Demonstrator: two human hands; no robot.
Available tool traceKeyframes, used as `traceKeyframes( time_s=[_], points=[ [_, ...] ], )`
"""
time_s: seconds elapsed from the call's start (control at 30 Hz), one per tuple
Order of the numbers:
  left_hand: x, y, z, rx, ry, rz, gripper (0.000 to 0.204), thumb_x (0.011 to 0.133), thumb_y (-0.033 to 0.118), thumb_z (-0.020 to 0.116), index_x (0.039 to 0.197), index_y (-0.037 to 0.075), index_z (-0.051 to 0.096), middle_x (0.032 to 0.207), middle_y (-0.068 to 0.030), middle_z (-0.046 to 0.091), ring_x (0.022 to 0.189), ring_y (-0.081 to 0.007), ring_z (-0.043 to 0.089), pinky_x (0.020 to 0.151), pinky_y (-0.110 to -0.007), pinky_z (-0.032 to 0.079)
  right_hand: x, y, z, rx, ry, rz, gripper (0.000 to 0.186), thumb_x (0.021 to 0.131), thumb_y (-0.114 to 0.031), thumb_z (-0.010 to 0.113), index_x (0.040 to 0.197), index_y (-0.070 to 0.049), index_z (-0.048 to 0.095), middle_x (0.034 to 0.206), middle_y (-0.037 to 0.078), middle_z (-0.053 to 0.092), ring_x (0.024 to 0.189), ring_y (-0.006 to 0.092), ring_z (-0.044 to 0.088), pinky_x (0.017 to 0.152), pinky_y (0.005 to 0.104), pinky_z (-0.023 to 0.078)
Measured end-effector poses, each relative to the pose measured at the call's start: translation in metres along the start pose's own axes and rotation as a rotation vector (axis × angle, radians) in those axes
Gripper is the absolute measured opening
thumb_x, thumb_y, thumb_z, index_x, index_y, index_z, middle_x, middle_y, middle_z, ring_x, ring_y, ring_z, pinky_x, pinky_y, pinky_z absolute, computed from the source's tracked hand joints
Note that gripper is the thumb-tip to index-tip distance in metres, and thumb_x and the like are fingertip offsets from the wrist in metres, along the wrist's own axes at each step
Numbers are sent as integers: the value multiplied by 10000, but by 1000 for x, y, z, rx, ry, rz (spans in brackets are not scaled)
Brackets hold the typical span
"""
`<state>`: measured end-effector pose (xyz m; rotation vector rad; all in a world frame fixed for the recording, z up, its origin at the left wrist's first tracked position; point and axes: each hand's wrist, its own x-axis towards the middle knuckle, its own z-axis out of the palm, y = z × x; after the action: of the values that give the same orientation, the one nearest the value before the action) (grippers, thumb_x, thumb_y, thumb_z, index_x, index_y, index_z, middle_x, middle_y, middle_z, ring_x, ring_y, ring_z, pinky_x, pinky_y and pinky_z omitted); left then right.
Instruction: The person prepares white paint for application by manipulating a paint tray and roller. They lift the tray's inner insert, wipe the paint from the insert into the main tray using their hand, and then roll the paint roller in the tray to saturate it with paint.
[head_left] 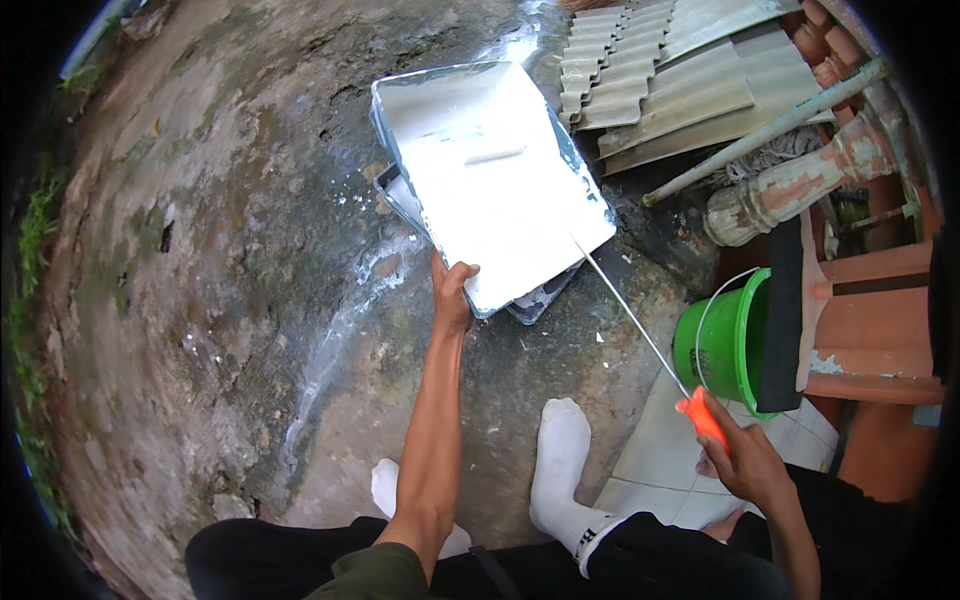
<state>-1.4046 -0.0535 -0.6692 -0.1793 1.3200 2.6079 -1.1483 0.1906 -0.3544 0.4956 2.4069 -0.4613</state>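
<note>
My left hand (450,295) is closed on the lower-left edge of a tray (390,115) coated with white paint, which rests over a second dark tray (540,308). My right hand (735,455) grips the orange handle (705,415) of a tool with a long thin metal rod (635,315). The rod's far end reaches into the white paint in the upper tray, where its tip is hidden.
A green bucket (715,335) stands at right on white tiles (645,450) beside terracotta-coloured pieces (870,330). Corrugated sheets (615,70), a pole (765,135) and a weathered baluster (760,195) lie upper right. My socked feet (560,470) are below on stained concrete (220,250).
</note>
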Motion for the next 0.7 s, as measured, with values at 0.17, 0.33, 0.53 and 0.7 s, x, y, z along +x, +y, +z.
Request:
traceKeyframes(
  time_s=[0.17, 0.33, 0.53, 0.7],
  points=[
    [0, -2, -6, 15, 32, 28, 793, 699, 148, 536, 1445, -32, 337, 1264, -197, 513, 1138, -319, 547, 970, -412, 454, -7, 5, 8, 4, -27, 46, 598, 962, -264, 609, 1495, -91, 400, 812, 246, 673, 797, 435, 667, 754, 464, 533],
    [2, -4, -10, 23, 75, 38, 761, 694, 116, 544, 1419, -26, 361, 1221, -172, 524, 1105, -299, 557, 923, -409, 479, -36, 33, 16, -20, 42, -56, 573, 927, -254, 641, 1439, -72, 460, 1071, 264, 620, 1024, 444, 591, 847, 487, 490],
    [-6, 4, -4, -26, 21, 83, 709, 694, 50, 572, 1377, -29, 396, 1133, -146, 593, 1009, -295, 648, 881, -402, 559, -34, 43, 24, 29, 103, -85, 465, 921, -266, 642, 1327, -66, 533, 1026, 235, 626, 965, 427, 584, 926, 464, 452],
    [-3, 21, 3, -91, 12, 35, 663, 774, 38, 632, 1387, -43, 392, 1230, -191, 600, 1100, -319, 644, 907, -429, 571, -25, 43, 31, 91, 14, 53, 455, 920, -313, 645, 1289, -78, 522, 952, 221, 654, 997, 429, 590, 986, 474, 414]
  ],
)
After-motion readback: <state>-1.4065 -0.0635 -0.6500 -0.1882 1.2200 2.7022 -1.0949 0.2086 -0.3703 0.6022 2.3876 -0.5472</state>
